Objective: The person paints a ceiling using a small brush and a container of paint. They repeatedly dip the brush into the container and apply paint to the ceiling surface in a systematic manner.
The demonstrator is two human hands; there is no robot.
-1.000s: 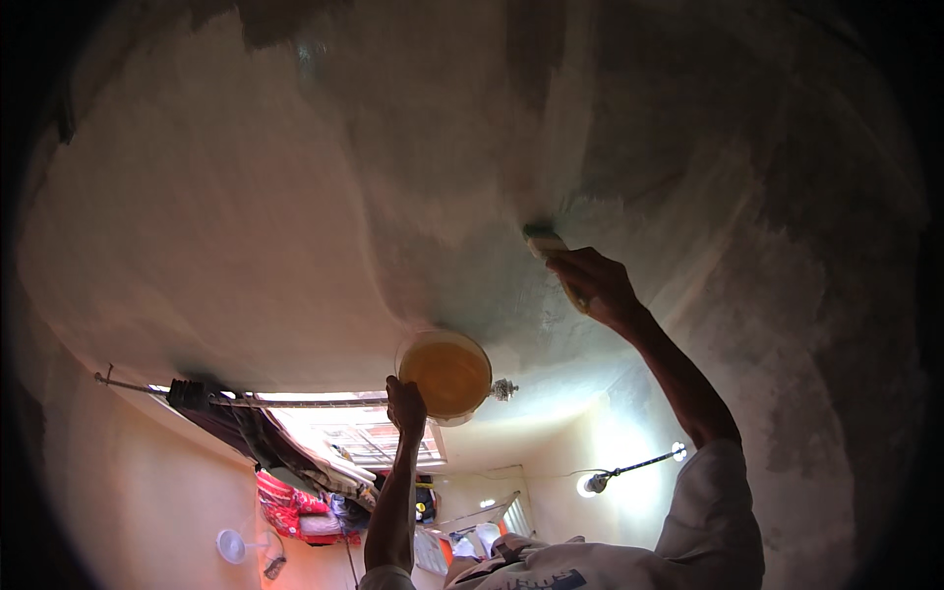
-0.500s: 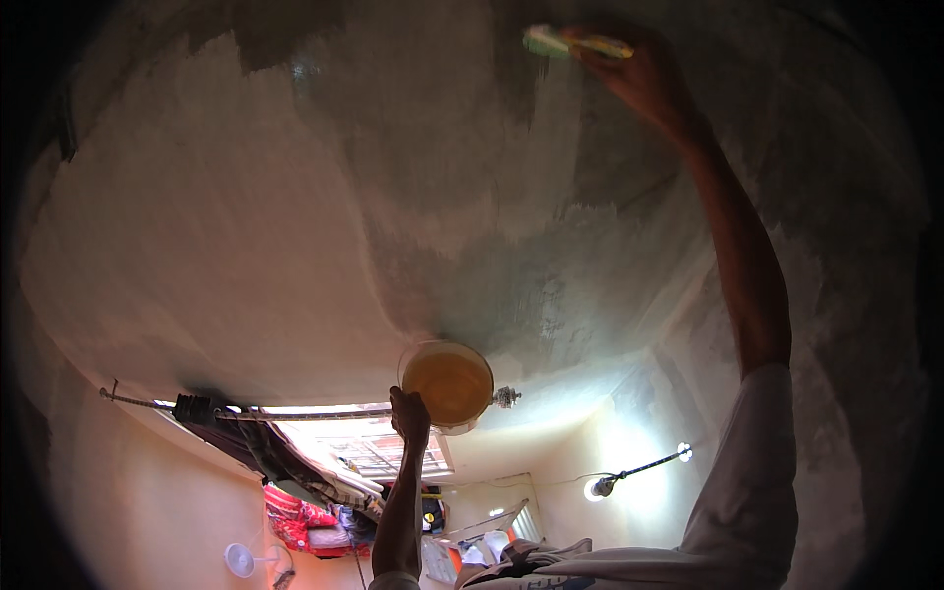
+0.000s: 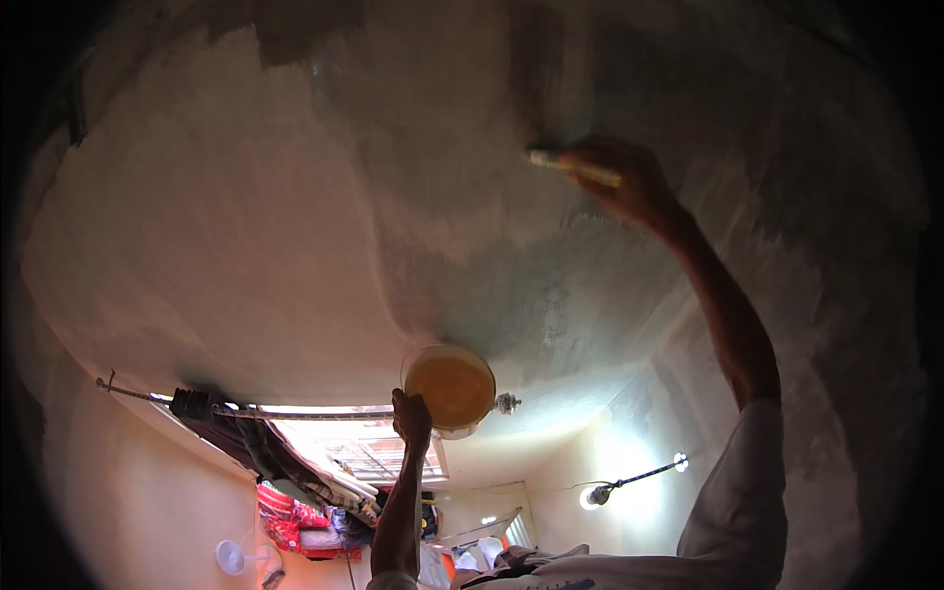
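Note:
My right hand point(image 3: 629, 185) is raised to the upper right, its fingers wrapped round the pale yellow handle of a paintbrush point(image 3: 578, 169). The brush head points left, at or close to the ceiling point(image 3: 246, 226); contact is hard to make out. Darker, wet-looking streaks run over the ceiling around the brush. Lower in the middle, my left hand point(image 3: 412, 419) grips the side of a round bucket point(image 3: 450, 390), tan with a clear, pale rim. My left fingers are partly hidden behind it.
A curtain rod point(image 3: 295, 414) with a dark curtain point(image 3: 221, 438) crosses a bright window point(image 3: 354, 447) at lower left. A lit bulb point(image 3: 593, 496) hangs at lower right. Red bedding point(image 3: 285, 516) and a white fan-like round object point(image 3: 230, 558) lie below. A small metallic fitting point(image 3: 507, 403) shows beside the bucket.
My right hand has brought the paintbrush down the picture from near the top edge, leaving a darker streak above it. My left hand and the bucket have hardly shifted.

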